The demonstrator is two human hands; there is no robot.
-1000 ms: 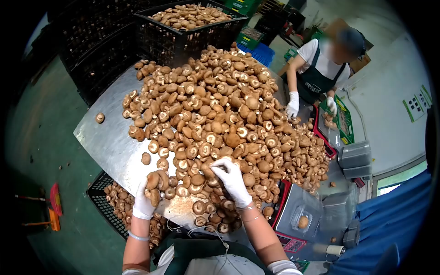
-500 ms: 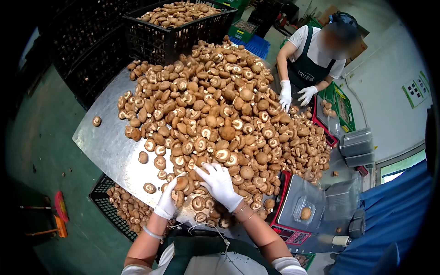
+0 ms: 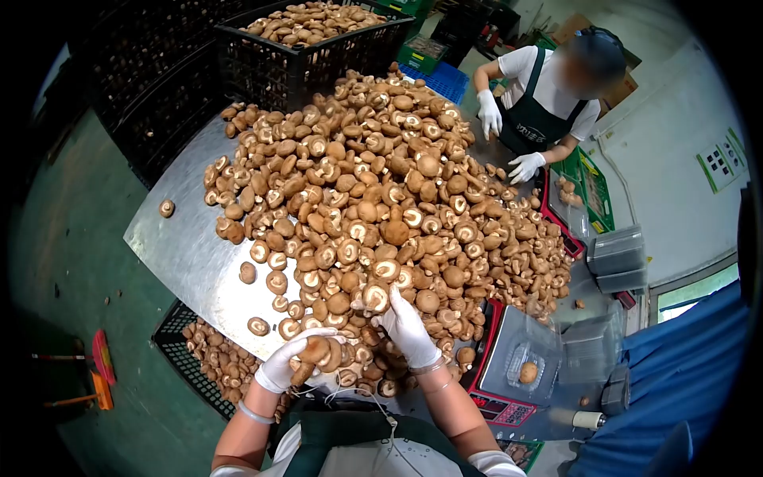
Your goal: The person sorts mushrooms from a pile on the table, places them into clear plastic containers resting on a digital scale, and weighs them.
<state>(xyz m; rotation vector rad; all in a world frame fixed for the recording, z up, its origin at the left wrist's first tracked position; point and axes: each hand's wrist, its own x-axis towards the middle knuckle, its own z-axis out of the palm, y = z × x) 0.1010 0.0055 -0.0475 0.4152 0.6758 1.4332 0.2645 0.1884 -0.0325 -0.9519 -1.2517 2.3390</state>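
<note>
Head view: left hand (image 3: 284, 364) clamps its grip on mushrooms (image 3: 316, 350), right hand (image 3: 407, 334) on one; top-centre crate (image 3: 262, 73) and lower-left crate (image 3: 176, 351) hold more.

mushroom heap (image 3: 373, 191) on table (image 3: 191, 238), crate (image 3: 258, 67) behind, scale (image 3: 499, 409) right

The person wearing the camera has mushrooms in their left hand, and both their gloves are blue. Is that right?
Not quite. The gloves are white, not blue, as the head view shows. The rest is right: the person wearing the camera has mushrooms in their left hand.
</note>
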